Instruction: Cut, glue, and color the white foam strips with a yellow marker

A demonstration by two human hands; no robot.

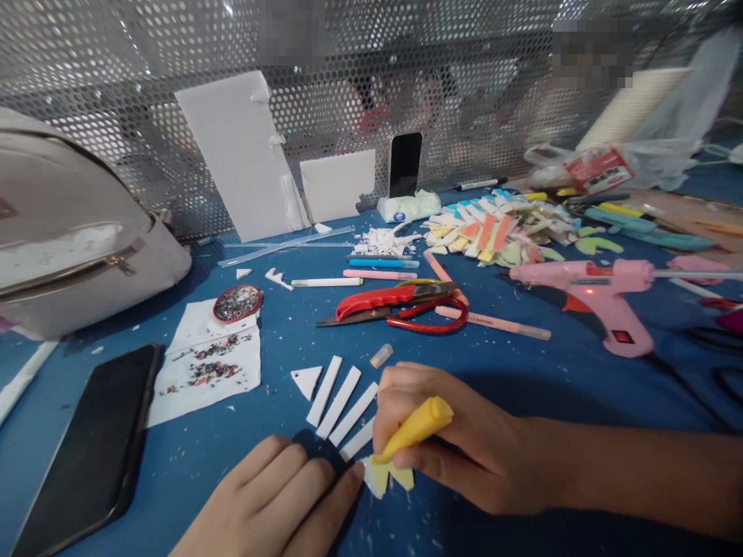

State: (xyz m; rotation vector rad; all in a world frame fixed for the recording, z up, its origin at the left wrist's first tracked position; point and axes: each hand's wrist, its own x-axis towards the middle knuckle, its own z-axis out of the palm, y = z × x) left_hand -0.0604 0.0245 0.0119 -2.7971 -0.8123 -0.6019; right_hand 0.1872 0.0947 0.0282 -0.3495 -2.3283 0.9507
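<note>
My right hand (458,441) is closed around a yellow marker (418,429), its lower end against a small foam-like cutout (377,476) coloured partly pale yellow and partly white. The marker's tip is hidden by the fingers. My left hand (279,495) rests on the blue table, fingers laid out, the index fingertip touching the cutout's left edge. Just beyond both hands lie several narrow white strips (340,402) and a white triangle (306,381). A loose marker cap (381,355) sits above my right hand.
Red-handled pliers (377,302), red scissors (429,317) and several markers lie ahead. A pink glue gun (597,282), its light lit, rests at right, cord trailing. Coloured strips (493,228) are heaped behind. Left are a phone (93,449), glitter paper (197,379) and a backpack (75,224).
</note>
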